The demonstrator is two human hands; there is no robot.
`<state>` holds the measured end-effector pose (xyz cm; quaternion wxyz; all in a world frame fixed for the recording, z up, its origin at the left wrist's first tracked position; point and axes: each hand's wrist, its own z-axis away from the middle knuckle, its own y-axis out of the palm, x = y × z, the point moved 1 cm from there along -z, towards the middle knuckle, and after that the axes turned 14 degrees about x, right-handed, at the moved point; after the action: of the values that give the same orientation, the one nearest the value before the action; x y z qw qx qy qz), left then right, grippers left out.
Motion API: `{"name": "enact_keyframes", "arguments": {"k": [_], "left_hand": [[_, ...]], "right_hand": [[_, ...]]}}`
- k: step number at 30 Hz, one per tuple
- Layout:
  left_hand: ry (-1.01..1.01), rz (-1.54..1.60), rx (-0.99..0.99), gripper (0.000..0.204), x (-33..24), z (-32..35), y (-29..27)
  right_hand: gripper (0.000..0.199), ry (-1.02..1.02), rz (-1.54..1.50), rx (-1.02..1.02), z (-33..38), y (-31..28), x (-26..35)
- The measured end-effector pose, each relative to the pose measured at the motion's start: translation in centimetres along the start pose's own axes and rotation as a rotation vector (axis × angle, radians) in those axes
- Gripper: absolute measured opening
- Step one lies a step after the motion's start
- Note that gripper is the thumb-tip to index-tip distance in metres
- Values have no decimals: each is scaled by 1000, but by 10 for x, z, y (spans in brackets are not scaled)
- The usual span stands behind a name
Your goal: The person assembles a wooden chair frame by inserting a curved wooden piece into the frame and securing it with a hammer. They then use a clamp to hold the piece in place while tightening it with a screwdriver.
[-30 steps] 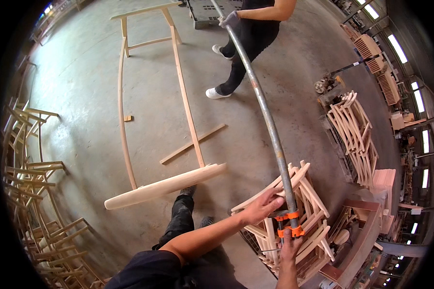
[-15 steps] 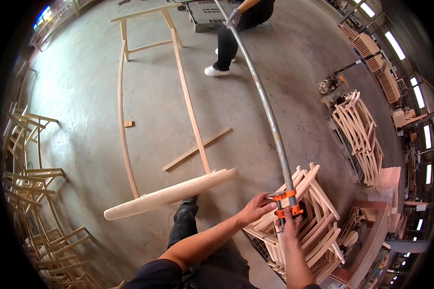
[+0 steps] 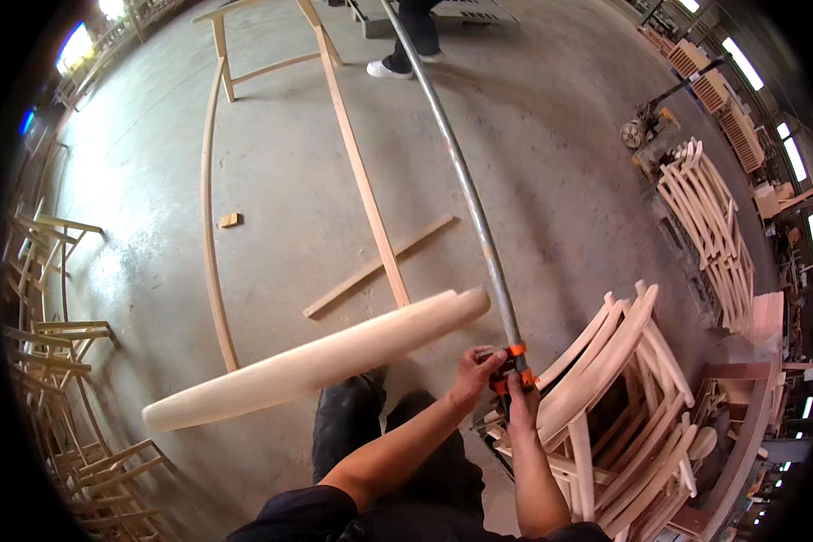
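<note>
Right hand (image 3: 522, 408) is closed round the orange clamp (image 3: 517, 350) at the metal pipe's (image 3: 466, 183) near end. Left hand (image 3: 471, 376) touches it, part-curled, hold unclear. Pipe stretches forward, right of wooden frame (image 3: 321, 361).

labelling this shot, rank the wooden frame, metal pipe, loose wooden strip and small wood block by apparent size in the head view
Largest to smallest:
1. Wooden frame
2. Metal pipe
3. Loose wooden strip
4. Small wood block
The frame and pipe run past the top edge.

A small block (image 3: 231, 219) lies on the floor (image 3: 569, 172).
</note>
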<state>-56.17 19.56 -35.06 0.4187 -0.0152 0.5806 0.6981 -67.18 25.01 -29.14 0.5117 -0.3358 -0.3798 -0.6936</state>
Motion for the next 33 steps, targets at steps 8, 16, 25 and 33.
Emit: {"name": "enact_keyframes", "arguments": {"k": [8, 16, 25, 33], "left_hand": [[259, -90, -115, 13, 21, -28, -93], [347, 0, -216, 24, 28, -26, -143], [88, -357, -376, 32, 0, -18, -176], [-50, -243, -27, 23, 12, -50, -202]], "right_hand": [[37, -73, 112, 12, -87, 4, -127], [29, -366, 73, 226, -122, 29, -190], [22, -35, -120, 316, -119, 64, -180], [22, -88, 20, 296, -156, 55, -230]]}}
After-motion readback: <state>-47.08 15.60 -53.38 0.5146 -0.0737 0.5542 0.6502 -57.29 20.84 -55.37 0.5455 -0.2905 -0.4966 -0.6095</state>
